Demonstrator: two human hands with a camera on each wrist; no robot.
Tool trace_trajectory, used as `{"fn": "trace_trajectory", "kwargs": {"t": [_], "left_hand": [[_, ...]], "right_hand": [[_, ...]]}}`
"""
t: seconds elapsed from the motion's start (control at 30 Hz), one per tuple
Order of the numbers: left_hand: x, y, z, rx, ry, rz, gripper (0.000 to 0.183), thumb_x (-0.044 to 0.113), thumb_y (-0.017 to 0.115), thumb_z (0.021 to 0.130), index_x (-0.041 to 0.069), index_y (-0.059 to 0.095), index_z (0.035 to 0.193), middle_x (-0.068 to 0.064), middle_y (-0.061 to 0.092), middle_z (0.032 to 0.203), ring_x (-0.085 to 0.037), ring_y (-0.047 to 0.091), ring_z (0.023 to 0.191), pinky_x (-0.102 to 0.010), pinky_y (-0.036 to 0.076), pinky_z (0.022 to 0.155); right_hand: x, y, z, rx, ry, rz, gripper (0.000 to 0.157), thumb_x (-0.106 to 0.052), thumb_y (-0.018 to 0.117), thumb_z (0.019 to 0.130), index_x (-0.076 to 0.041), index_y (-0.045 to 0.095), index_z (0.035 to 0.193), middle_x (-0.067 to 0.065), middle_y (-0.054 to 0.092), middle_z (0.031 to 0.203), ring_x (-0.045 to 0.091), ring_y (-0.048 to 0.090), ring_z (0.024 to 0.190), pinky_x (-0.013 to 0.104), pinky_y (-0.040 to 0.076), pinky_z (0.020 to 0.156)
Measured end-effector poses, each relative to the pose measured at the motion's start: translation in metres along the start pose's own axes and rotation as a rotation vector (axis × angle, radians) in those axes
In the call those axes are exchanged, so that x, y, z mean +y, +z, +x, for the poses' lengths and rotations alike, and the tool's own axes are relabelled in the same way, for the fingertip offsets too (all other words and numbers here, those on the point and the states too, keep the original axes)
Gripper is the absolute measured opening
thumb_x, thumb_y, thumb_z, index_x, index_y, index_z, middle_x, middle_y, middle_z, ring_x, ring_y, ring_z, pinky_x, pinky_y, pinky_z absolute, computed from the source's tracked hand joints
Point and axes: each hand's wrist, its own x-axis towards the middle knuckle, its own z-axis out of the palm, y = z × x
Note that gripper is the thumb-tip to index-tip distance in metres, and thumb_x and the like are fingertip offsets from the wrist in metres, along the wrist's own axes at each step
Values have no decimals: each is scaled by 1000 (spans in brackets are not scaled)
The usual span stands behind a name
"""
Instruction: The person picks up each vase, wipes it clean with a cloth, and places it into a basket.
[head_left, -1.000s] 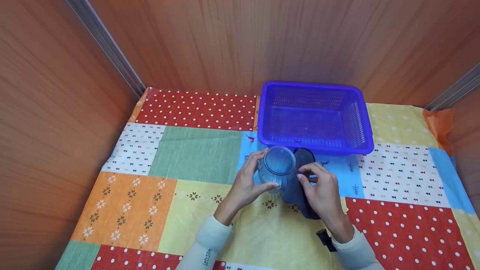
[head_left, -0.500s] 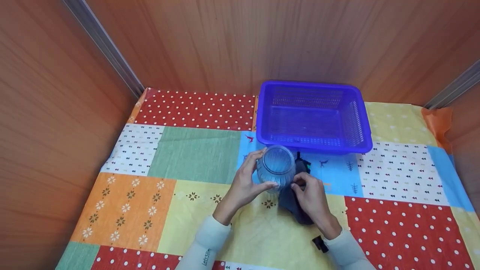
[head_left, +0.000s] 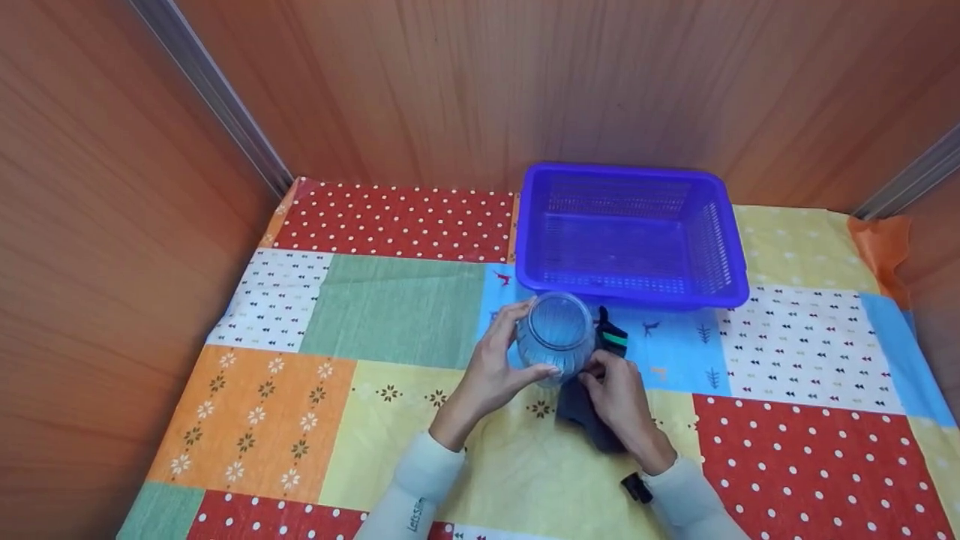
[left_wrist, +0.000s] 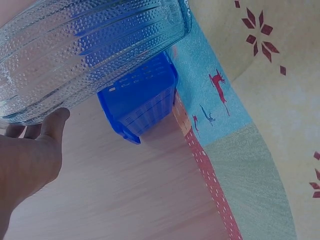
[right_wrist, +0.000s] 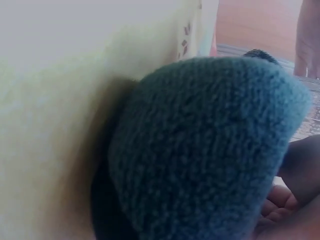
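Note:
My left hand grips a clear ribbed glass jar by its side, thumb at the near side and fingers behind. In the left wrist view the textured jar lies across the top, with fingertips at its lower edge. Beside the jar, my right hand pinches a dark blue-grey knitted cloth item between thumb and fingers, right at the jar's side. A black loop and a green stripe show at its far end. Close up in the right wrist view, the knitted fabric hides most of the right hand.
A purple plastic basket with slotted sides stands just beyond the jar. Patchwork cloth covers the table. Wood-patterned panels rise at the back and both sides. An orange piece of cloth hangs at the right corner.
My right hand has slid nearer and slightly left along the knitted item, whose far end now shows its loop and green stripe. The left hand and jar have barely moved.

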Motion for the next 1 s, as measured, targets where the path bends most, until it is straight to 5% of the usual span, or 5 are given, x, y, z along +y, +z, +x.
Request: {"fn": "trace_trajectory", "kwargs": {"t": [0.27, 0.53, 0.77, 1.0], "left_hand": [[1, 1, 0, 8, 7, -13, 83, 19, 93, 83, 8, 48, 151, -10, 46, 160, -28, 48, 146, -45, 46, 117], [3, 1, 1, 30, 1, 1, 85, 22, 94, 82, 7, 48, 151, -9, 47, 159, -28, 49, 145, -44, 48, 116], [3, 4, 0, 52, 5, 31, 85, 25, 94, 82, 8, 48, 152, -9, 48, 158, -27, 50, 144, -44, 49, 114], [6, 14, -2, 144, 5, 134, 86, 28, 96, 79, 7, 50, 149, -10, 53, 154, -28, 53, 140, -48, 51, 112]], "right_hand": [[-18, -19, -3, 76, 20, 49, 10, 7, 78, 89, -2, 74, 90, 10, 76, 85, 26, 74, 79, 35, 61, 72], [-43, -43, -4, 159, -24, 114, 10, 8, 76, 92, -2, 77, 94, 11, 77, 93, 28, 76, 89, 36, 64, 81], [-62, -53, -1, 229, -106, 177, 9, 8, 77, 91, 1, 77, 96, 13, 75, 93, 28, 74, 90, 15, 58, 79], [-68, -55, 1, 245, -157, 231, 11, 7, 76, 92, 1, 77, 101, 10, 74, 97, 27, 73, 95, 12, 57, 84]]}}
